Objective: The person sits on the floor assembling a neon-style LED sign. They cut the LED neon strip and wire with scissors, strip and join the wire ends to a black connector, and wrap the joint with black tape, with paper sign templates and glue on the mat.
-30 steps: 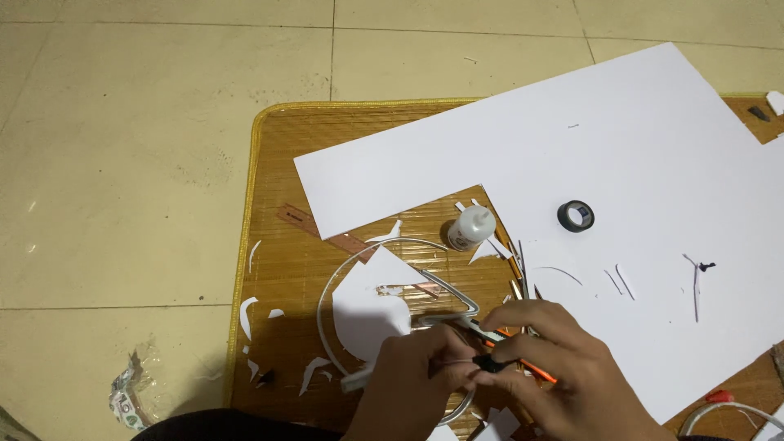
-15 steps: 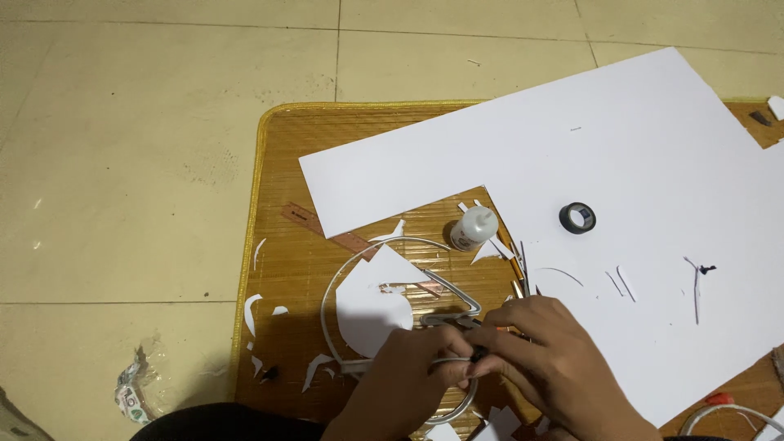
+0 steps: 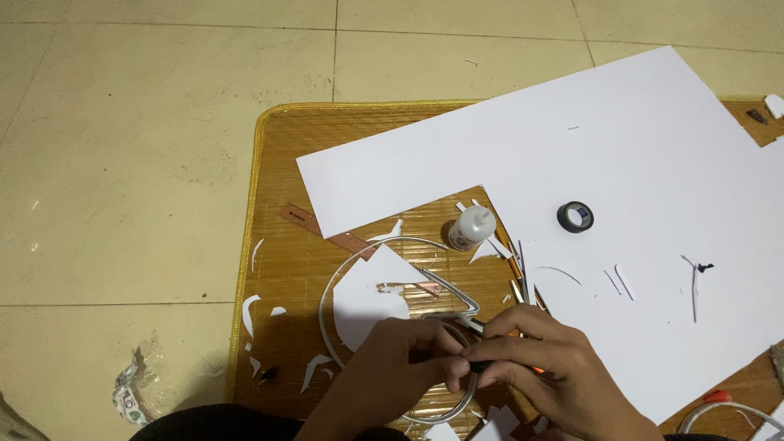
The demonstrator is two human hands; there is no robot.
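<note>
My left hand and my right hand meet low in the head view over a brown woven mat. Both pinch a bent silvery wire frame shaped as a ring with a triangular part. My right hand also grips a small tool with a dark tip and an orange handle. A cut white paper piece lies inside the wire ring just above my left hand.
A large white paper sheet covers the mat's right side, with a black tape roll on it. A white glue bottle, a brown ruler, thin sticks and paper scraps lie nearby. Tiled floor surrounds the mat.
My hands have closed in on the lower right of the wire frame and shifted slightly left. The orange tool handle is now mostly hidden under my right hand.
</note>
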